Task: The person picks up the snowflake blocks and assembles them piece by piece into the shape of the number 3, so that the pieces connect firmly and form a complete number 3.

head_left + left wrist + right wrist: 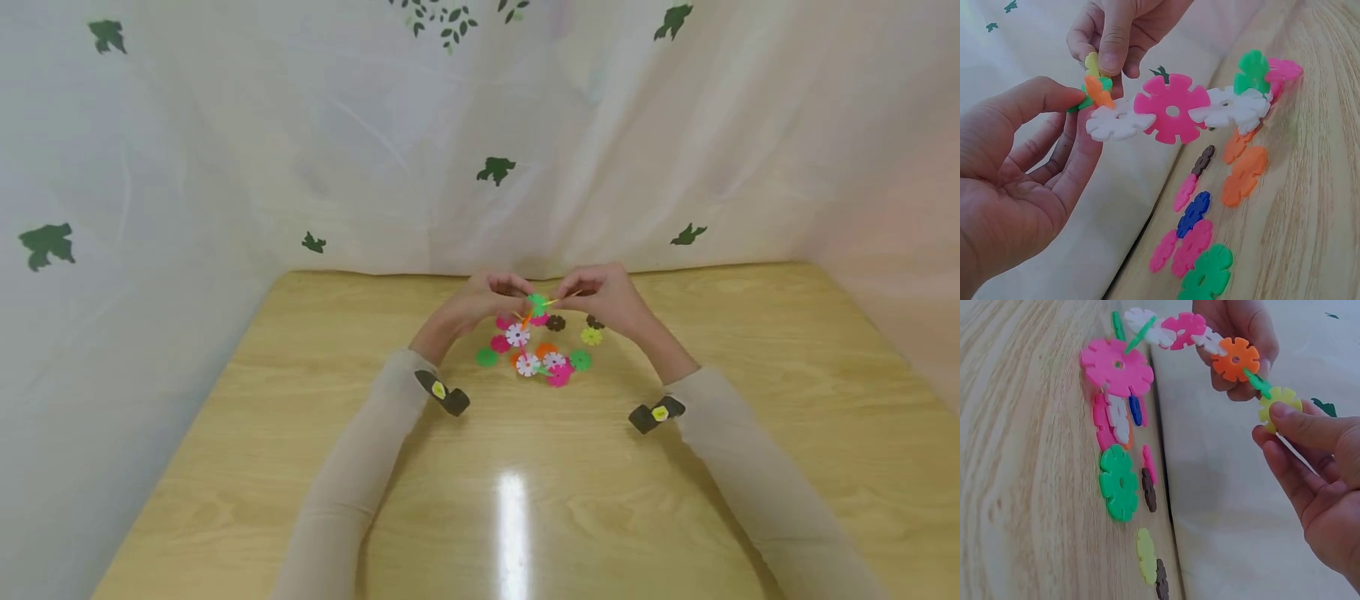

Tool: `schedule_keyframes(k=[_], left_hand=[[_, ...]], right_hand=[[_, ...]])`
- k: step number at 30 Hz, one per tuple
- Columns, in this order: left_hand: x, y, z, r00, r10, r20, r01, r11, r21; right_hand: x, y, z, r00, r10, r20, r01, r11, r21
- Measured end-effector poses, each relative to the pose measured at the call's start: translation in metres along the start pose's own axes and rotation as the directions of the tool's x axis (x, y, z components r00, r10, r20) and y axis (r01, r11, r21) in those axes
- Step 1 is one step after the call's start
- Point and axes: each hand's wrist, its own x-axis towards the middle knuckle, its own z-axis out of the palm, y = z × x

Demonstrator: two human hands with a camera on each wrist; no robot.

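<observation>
A chain of notched plastic snowflake discs hangs between both hands above the table. My left hand (480, 302) pinches it near the orange disc (1244, 353) and green disc (1259, 383). Between thumb and fingers, my right hand (603, 296) grips the yellow disc (1289, 397), which meets that green one. Beyond the orange disc follow a white disc (1119, 122), a pink disc (1160, 103), another white disc (1229, 103) and a green disc (1252, 74). At the far end is a pink disc (1100, 365). Thumb and fingertips partly cover the joints.
Loose discs lie on the wooden table (450, 500) beneath the chain: green (1117, 469), yellow (1146, 556), brown (1149, 489), blue (1194, 215), orange (1244, 178) and several pink ones. A pale curtain (420, 167) with green bird prints hangs behind the table's far edge.
</observation>
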Motion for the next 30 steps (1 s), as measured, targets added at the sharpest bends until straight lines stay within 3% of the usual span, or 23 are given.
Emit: schedule_keyframes(k=[7, 21, 30], left_hand=[[-0.004, -0.004, 0.005, 1.000, -0.022, -0.009, 0.022, 1.000, -0.010], [-0.006, -0.004, 0.003, 0.999, -0.029, -0.016, 0.030, 0.999, 0.017], [-0.001, 0.000, -0.001, 1.000, -0.004, -0.002, 0.004, 0.999, 0.034]], right_hand=[[-0.007, 0.001, 0.003, 1.000, 0.028, -0.011, -0.028, 0.999, 0.027], [-0.002, 0.003, 0.006, 0.999, 0.033, 0.034, -0.032, 0.999, -0.036], [0.002, 0.002, -0.004, 0.997, 0.017, 0.076, -0.008, 0.992, -0.128]])
